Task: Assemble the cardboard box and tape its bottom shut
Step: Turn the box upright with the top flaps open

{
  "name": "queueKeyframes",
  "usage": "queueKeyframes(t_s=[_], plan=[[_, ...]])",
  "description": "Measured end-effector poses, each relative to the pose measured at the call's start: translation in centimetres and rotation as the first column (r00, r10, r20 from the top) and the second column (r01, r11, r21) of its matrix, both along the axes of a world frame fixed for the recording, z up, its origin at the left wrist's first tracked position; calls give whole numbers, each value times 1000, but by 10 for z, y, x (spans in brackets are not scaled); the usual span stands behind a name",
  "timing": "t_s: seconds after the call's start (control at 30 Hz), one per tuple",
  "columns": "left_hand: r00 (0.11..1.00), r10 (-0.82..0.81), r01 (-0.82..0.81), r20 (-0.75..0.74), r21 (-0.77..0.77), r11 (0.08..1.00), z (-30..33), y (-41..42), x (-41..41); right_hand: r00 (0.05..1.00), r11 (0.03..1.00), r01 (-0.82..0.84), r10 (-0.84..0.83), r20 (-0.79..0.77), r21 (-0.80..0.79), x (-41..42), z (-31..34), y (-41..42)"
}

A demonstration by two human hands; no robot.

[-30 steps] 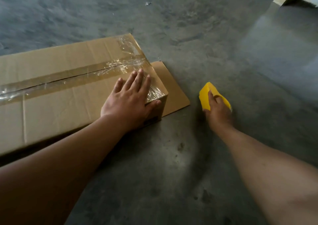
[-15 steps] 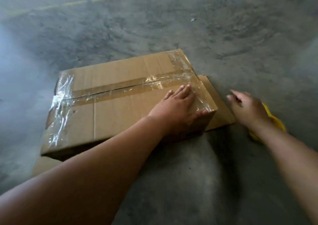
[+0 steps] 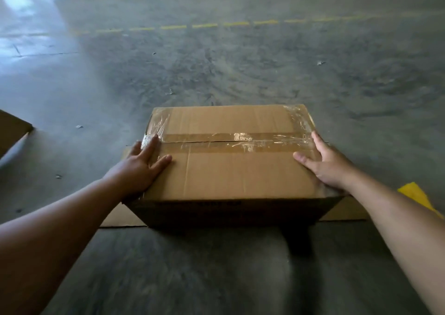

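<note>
Cardboard box sits on the floor straight ahead of you, its long axis running left to right — the taped seam follows that line. Your left hand and right hand lie flat, fingers spread, on its two ends — neither grip is closed on anything. Flaps splay out below.

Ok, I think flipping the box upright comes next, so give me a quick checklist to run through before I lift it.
1. Centre seam covered by tape: ok.
2. Both end edges of the box taped: ok.
3. Left hand and right hand flat on opposite ends: ok.
4. Yellow tool out of hand, on the floor: ok.
5. Tape pressed down smooth: not ok, wrinkled at the ends.
6. Flaps under the box free to open: cannot tell.
</note>
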State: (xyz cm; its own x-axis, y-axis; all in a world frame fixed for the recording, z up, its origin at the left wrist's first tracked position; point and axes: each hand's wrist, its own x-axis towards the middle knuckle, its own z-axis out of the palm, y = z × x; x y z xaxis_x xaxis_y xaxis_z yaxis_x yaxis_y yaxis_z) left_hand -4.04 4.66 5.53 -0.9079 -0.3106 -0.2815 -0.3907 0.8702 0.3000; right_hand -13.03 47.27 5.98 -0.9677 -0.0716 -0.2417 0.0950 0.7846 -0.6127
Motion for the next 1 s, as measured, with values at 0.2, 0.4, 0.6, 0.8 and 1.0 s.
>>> queueKeyframes(t_s=[0.2,0.4,0.6,0.8,1.0], plan=[[996,-86,86,-20,40,995,5,-36,34,997,1000,25,-25,-67,3,69,-6,-15],[970,-62,24,-233,-164,986,20,-42,32,975,988,78,-48,-218,132,83,12,-15],[948,-215,180,-233,-164,970,20,-29,-8,963,962,26,48,-264,270,54,30,-36],[969,-245,241,-12,-138,961,5,-28,-26,996,930,-93,91,21,356,34,4,-53],[973,-180,163,-147,-121,979,10,-44,-51,979,961,68,-12,-206,269,7,6,-54]])
